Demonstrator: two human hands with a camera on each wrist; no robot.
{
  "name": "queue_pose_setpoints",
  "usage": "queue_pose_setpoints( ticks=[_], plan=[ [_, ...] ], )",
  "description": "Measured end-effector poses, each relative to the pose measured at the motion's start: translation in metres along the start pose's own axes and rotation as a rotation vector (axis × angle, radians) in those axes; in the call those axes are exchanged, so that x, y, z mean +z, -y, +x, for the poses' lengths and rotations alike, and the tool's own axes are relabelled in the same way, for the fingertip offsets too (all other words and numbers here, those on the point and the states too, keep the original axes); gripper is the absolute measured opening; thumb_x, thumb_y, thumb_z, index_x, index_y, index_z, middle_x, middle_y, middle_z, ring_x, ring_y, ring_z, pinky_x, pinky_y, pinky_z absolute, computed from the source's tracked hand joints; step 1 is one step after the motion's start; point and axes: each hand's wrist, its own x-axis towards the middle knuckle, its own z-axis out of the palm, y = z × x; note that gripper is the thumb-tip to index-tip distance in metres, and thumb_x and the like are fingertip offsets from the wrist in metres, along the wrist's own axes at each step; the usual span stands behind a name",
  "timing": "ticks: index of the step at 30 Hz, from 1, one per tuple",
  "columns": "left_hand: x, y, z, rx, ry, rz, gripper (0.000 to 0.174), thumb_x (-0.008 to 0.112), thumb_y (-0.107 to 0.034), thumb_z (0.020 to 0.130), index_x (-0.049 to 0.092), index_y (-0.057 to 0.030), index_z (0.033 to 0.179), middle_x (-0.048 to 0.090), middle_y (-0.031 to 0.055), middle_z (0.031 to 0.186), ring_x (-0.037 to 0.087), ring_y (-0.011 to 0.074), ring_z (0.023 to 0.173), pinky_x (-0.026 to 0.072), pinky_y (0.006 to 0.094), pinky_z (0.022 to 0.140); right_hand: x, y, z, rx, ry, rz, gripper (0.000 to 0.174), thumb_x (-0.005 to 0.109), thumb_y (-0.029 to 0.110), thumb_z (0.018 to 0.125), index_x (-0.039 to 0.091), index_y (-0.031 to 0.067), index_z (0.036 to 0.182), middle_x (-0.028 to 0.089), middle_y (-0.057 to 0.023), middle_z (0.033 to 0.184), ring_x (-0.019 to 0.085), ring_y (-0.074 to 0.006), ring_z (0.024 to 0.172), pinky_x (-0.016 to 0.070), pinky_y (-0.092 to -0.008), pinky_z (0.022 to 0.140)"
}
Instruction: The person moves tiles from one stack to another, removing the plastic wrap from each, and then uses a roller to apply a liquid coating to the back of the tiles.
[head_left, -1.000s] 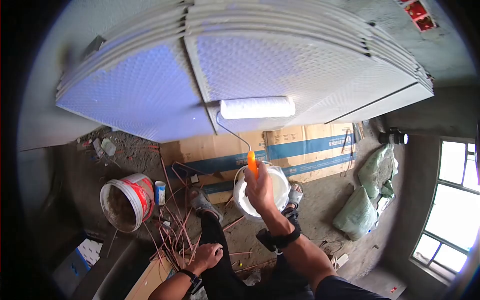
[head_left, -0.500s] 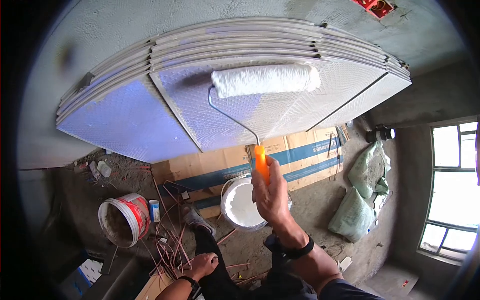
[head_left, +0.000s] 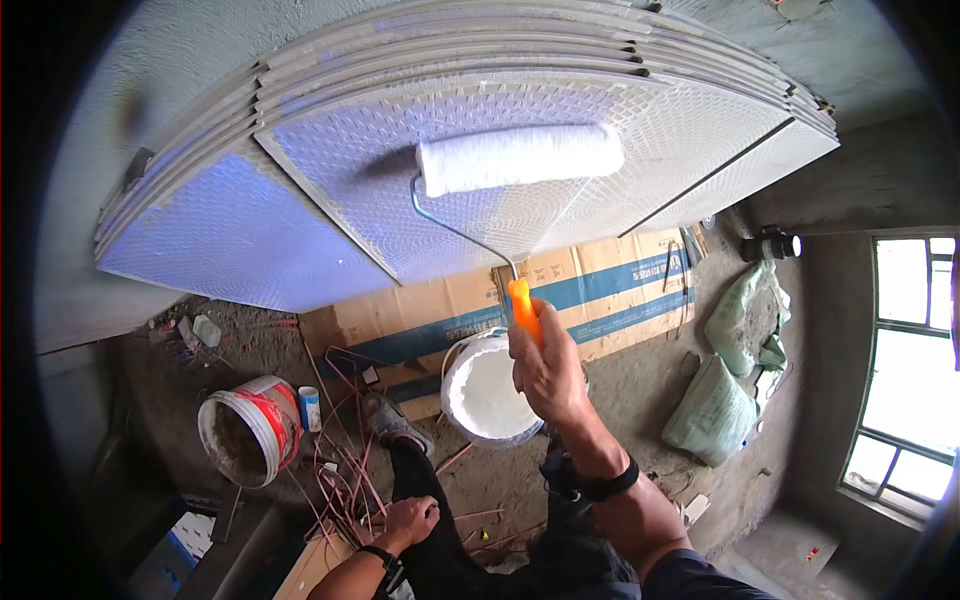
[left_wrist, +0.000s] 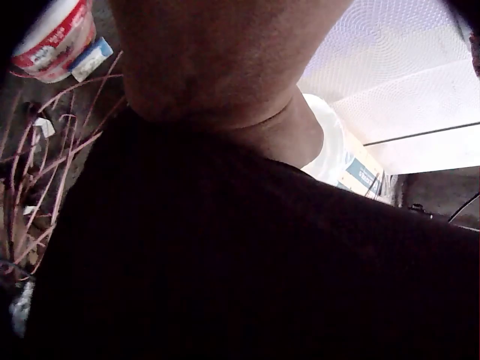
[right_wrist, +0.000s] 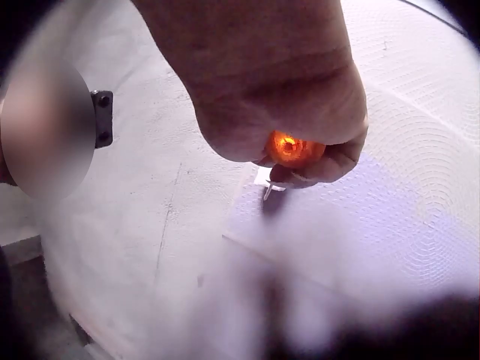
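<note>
My right hand (head_left: 550,370) grips the orange handle (head_left: 523,305) of a paint roller, whose white fluffy sleeve (head_left: 520,158) lies across the front panel (head_left: 345,150) of a leaning stack. That panel has a raised dotted texture, tinted violet on its left side and whitish on the right. In the right wrist view the handle's orange end pokes out of the curled fingers (right_wrist: 330,169). Below the forearm stands a bucket (head_left: 455,412) of white liquid, partly covered by the hand. My left hand (head_left: 412,520) rests on my thigh, fingers loosely curled, holding nothing.
Flattened cardboard (head_left: 350,325) covers the floor under the panels. To the left, a red and white bucket (head_left: 283,410) lies tilted beside a small blue and white can (head_left: 310,410). Pinkish tubing (head_left: 350,485) tangles near my foot. Greenish sacks (head_left: 710,410) sit at right, before a window (head_left: 905,380).
The roller has gone from the panel's lower edge to its upper part, my right arm reaching along with it, then stayed about there. The head view has shifted. My left hand stays on the thigh.
</note>
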Motion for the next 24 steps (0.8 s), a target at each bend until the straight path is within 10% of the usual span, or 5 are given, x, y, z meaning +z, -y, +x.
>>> queue_pose_setpoints(
  ticks=[15,17,24],
  plan=[
    [-0.008,-0.014,0.007,-0.034,-0.008,-0.025,0.029,0.054,-0.03,0.089,0.068,-0.0069,0.101,0.068,0.0168,0.098,0.063,0.0345,0.093,0.0497,0.0458,0.083,0.027,-0.17,0.066,0.168,0.022,-0.108,0.037,0.052,0.022,0.094,0.049,-0.0039,0.119,0.062,-0.032,0.092,0.061,-0.0473,0.09,0.0472,-0.049,0.077],
    [-0.01,-0.011,0.007,-0.025,0.006,-0.006,0.03,0.054,-0.03,0.089,0.067,-0.0067,0.102,0.068,0.0173,0.096,0.063,0.0348,0.093,0.0494,0.0461,0.082,0.034,-0.211,0.08,0.101,-0.005,-0.118,0.034,0.051,0.022,0.094,0.05,-0.004,0.117,0.053,-0.0053,0.07,0.051,-0.0111,0.049,0.042,-0.0277,0.044],
    [-0.011,0.0,0.011,-0.037,-0.028,-0.098,0.028,0.055,-0.028,0.088,0.067,-0.0059,0.1,0.068,0.0167,0.095,0.063,0.0354,0.092,0.0492,0.0459,0.082,0.039,-0.227,0.125,0.391,0.051,-0.11,0.029,0.053,0.021,0.09,0.054,-0.0034,0.106,0.056,-0.0071,0.069,0.053,-0.0142,0.049,0.043,-0.0305,0.043]
  ],
)
